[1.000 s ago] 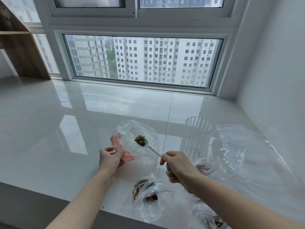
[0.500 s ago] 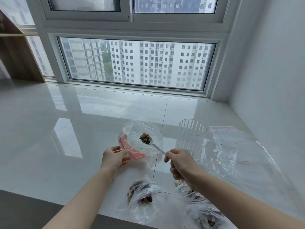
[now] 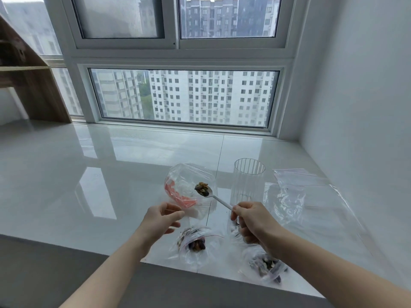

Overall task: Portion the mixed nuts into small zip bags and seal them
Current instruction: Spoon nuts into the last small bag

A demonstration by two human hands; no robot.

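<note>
My left hand (image 3: 161,220) pinches the rim of a small clear zip bag (image 3: 189,182) with a red seal strip, holding its mouth open toward me. My right hand (image 3: 251,221) grips the handle of a white spoon (image 3: 219,201), whose bowl carries a heap of mixed nuts (image 3: 202,188) right at the bag's mouth. On the white ledge below lie a filled zip bag (image 3: 195,243) and another filled bag (image 3: 265,265) near the front edge. A bag of nuts under my right hand is mostly hidden.
A tall ribbed clear cup (image 3: 248,181) stands just right of the open bag. Large clear zip bags (image 3: 311,203) lie flat at the right by the white wall. A wooden shelf (image 3: 26,81) stands far left. The ledge's front edge (image 3: 155,262) runs beneath my forearms.
The spoon with nuts has stayed at the bag's mouth while both hands shifted slightly. The view tilted upward, showing more window.
</note>
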